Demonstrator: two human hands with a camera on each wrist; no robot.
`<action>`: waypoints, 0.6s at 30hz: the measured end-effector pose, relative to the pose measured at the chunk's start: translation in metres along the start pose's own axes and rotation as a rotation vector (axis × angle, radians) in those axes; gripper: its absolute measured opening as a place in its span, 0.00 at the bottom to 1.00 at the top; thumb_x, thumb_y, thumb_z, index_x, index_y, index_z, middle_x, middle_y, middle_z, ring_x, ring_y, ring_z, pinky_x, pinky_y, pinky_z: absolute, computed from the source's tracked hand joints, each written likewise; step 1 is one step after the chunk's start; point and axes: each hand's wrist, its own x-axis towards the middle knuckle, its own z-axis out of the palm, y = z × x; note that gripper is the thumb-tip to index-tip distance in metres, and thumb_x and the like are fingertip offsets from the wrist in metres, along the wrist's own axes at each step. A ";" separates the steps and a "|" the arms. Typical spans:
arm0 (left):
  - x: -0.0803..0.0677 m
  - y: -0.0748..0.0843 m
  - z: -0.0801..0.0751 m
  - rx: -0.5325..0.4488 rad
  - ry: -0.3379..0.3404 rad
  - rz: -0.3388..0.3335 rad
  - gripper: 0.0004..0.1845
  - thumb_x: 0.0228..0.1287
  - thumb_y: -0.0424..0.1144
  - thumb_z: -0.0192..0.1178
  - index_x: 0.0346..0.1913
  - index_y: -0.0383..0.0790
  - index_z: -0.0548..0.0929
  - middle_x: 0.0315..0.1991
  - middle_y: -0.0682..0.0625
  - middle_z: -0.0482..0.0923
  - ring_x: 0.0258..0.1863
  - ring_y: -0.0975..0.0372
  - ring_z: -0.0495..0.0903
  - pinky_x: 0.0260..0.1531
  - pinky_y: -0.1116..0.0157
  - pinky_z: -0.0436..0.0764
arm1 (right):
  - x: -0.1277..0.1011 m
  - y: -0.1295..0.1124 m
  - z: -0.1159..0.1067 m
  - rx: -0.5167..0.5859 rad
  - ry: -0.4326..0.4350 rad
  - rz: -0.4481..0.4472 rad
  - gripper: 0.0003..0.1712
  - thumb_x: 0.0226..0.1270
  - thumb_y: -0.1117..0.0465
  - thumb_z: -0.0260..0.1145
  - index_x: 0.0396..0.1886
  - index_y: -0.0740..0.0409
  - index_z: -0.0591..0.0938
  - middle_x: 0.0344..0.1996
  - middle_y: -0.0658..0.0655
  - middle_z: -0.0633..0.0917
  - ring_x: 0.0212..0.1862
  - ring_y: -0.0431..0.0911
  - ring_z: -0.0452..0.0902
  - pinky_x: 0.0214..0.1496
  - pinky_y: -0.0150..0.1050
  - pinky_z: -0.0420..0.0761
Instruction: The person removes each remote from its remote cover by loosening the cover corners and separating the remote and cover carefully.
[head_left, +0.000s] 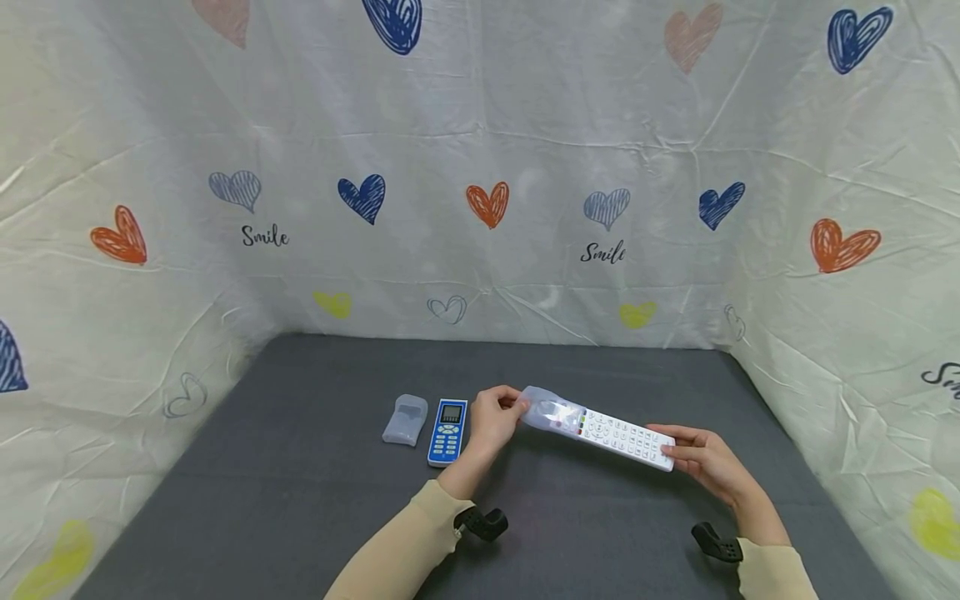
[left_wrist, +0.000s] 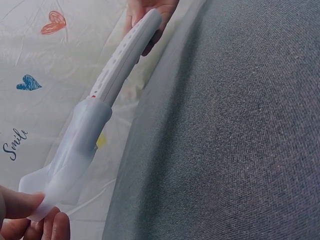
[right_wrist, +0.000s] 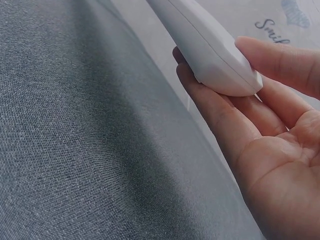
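Note:
A white remote control (head_left: 628, 437) is held above the table, slanting down to the right in the head view. Its left part sits inside a translucent silicone cover (head_left: 551, 410). My left hand (head_left: 495, 419) pinches the cover's far left end between thumb and fingers, as the left wrist view shows on the cover (left_wrist: 75, 145). At the bare lower end, my right hand (head_left: 708, 461) holds the remote, thumb on the button face and fingers beneath. The right wrist view shows that rounded end of the remote (right_wrist: 215, 55) between thumb and fingers.
Left of my left hand, a small blue remote (head_left: 447, 433) with a screen lies on the dark grey table (head_left: 300, 517). Beside it lies a small translucent cover (head_left: 406, 420). A white cloth (head_left: 540, 208) printed with hearts surrounds the table's back and sides.

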 end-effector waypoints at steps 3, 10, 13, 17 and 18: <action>0.001 0.000 0.000 -0.001 0.002 -0.002 0.04 0.58 0.32 0.65 0.34 0.33 0.85 0.26 0.43 0.79 0.19 0.65 0.75 0.22 0.69 0.79 | 0.000 0.000 -0.001 -0.007 0.009 0.004 0.34 0.64 0.68 0.62 0.66 0.77 0.62 0.47 0.45 0.83 0.48 0.38 0.80 0.47 0.33 0.81; 0.001 -0.001 0.000 -0.008 -0.005 -0.021 0.05 0.59 0.33 0.65 0.35 0.33 0.85 0.27 0.44 0.79 0.20 0.64 0.76 0.23 0.69 0.80 | -0.001 0.000 -0.002 -0.009 0.020 0.016 0.33 0.64 0.68 0.62 0.66 0.77 0.62 0.47 0.45 0.83 0.48 0.38 0.80 0.47 0.33 0.81; 0.000 -0.001 -0.001 -0.008 -0.007 -0.020 0.05 0.59 0.33 0.64 0.35 0.33 0.85 0.28 0.44 0.79 0.21 0.63 0.76 0.24 0.69 0.80 | -0.002 0.000 -0.002 -0.004 0.009 0.018 0.33 0.64 0.68 0.61 0.66 0.77 0.63 0.48 0.45 0.83 0.48 0.38 0.80 0.47 0.33 0.81; 0.001 -0.002 -0.001 -0.009 -0.003 -0.023 0.05 0.59 0.33 0.65 0.34 0.33 0.85 0.27 0.43 0.79 0.20 0.64 0.76 0.23 0.69 0.80 | -0.003 0.000 -0.004 0.002 -0.006 0.017 0.31 0.65 0.68 0.61 0.65 0.76 0.63 0.48 0.46 0.83 0.48 0.38 0.80 0.47 0.33 0.81; 0.001 -0.002 -0.001 -0.008 -0.001 -0.024 0.05 0.58 0.33 0.65 0.34 0.33 0.85 0.27 0.43 0.79 0.20 0.64 0.75 0.23 0.69 0.80 | -0.003 0.000 -0.004 0.000 -0.008 0.016 0.31 0.65 0.68 0.60 0.65 0.76 0.63 0.48 0.46 0.83 0.48 0.38 0.80 0.47 0.33 0.81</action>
